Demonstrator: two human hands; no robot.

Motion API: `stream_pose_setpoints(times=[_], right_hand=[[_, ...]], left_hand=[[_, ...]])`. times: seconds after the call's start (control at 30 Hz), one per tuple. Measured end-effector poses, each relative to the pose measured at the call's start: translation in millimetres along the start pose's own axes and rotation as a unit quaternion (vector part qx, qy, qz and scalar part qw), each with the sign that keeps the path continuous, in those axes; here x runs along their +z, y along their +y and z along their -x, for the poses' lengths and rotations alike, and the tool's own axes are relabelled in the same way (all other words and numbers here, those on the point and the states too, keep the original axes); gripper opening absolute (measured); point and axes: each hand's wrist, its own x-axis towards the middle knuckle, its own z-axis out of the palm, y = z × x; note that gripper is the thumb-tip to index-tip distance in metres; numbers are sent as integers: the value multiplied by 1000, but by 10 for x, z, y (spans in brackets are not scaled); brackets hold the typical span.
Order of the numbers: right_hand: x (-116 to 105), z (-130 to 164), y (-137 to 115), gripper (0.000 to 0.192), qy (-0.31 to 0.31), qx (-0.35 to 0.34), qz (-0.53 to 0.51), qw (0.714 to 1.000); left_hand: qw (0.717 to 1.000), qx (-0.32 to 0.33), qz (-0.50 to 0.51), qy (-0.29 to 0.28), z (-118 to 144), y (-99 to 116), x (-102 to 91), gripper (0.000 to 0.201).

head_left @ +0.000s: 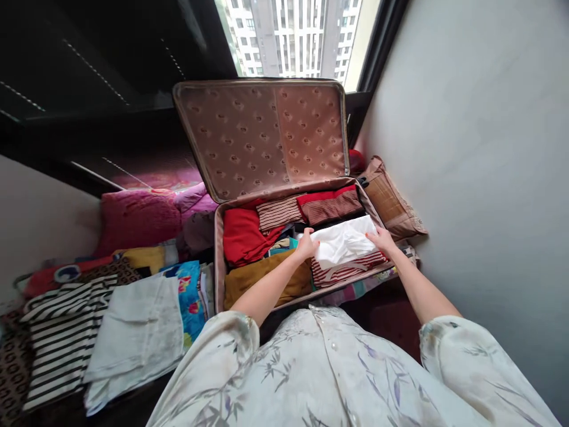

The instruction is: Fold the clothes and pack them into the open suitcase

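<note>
White cloth [343,240], folded, lies in the right half of the open suitcase [219,261], on top of a red-and-white striped garment [344,271] near the front right corner. The left hand [306,244] rests on the cloth's left edge, fingers curled over it with the thumb up; the right hand [380,237] lies on its right edge, fingers flat and close together, pressing down. Neither hand lifts the cloth clear of the pile.

Behind the cloth, along the suitcase's back edge, sit two brown-and-red striped folded pieces [311,209] side by side. A red garment [242,237] fills the back left corner, and a mustard one [262,280] the front left corner; between them a bit of teal fabric [284,244] shows. The lid [262,133] stands upright, its patterned beige lining facing the person.

Left of the suitcase, on the bed, lie a pale folded cloth [137,332], a black-and-white striped top [62,341] beside it at the left, and a blue floral piece [189,296] just against the suitcase's left wall. Farther back are a yellow piece [142,258] and a pink pillow [137,216]. A brown woven cushion [391,201] leans by the suitcase's right wall, against the grey wall. The person's floral sleeves fill the bottom of the view.
</note>
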Motion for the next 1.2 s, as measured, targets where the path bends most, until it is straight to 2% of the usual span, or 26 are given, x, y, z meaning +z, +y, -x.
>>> stream_pose_setpoints(times=[0.07,0.13,0.23,0.33,0.4,0.5,0.63,0.7,0.73,0.8,0.87,0.9,0.97,1.03,1.13,1.2], right_hand=[[-34,-61,121,70,49,-33,89,994],[63,-55,257,68,71,-101,221,967],[360,12,466,65,52,-174,367,912],[628,35,638,64,29,-174,420,890],[709,-4,709,65,19,-161,434,886],[697,-92,745,66,4,-158,433,887],[600,-110,772,71,-22,-136,445,885],[553,-67,822,74,-22,-116,459,881],[532,-39,853,75,-18,-114,468,876],[498,24,902,74,-15,-142,482,865],[497,95,891,75,-9,-177,483,857],[520,133,850,75,-8,-194,480,856],[631,208,689,76,-10,-218,469,856],[845,275,435,77,-19,-246,455,856],[1351,374,-44,71,-50,-328,407,851],[1770,472,-379,64,-95,-405,358,836]], left_hand=[[986,68,-154,-3,-51,18,178,70],[955,137,-260,-45,18,-50,351,78],[920,187,-324,-116,189,-236,575,71],[907,193,-343,-148,246,-377,697,68],[904,191,-346,-165,210,-392,712,70],[901,192,-345,-180,195,-316,662,71],[915,190,-316,-164,487,-229,479,72],[938,190,-269,-110,741,-285,280,70],[951,187,-240,-63,882,-353,137,65],[969,157,-179,65,1189,-578,-250,51],[964,83,-129,215,1532,-916,-748,39],[951,31,-111,288,1716,-1117,-1019,37],[902,-99,-92,409,2099,-1553,-1551,36],[840,-234,-99,479,2479,-1986,-2010,36],[774,-356,-139,505,2967,-2521,-2496,40],[756,-394,-159,498,3184,-2767,-2693,44]])
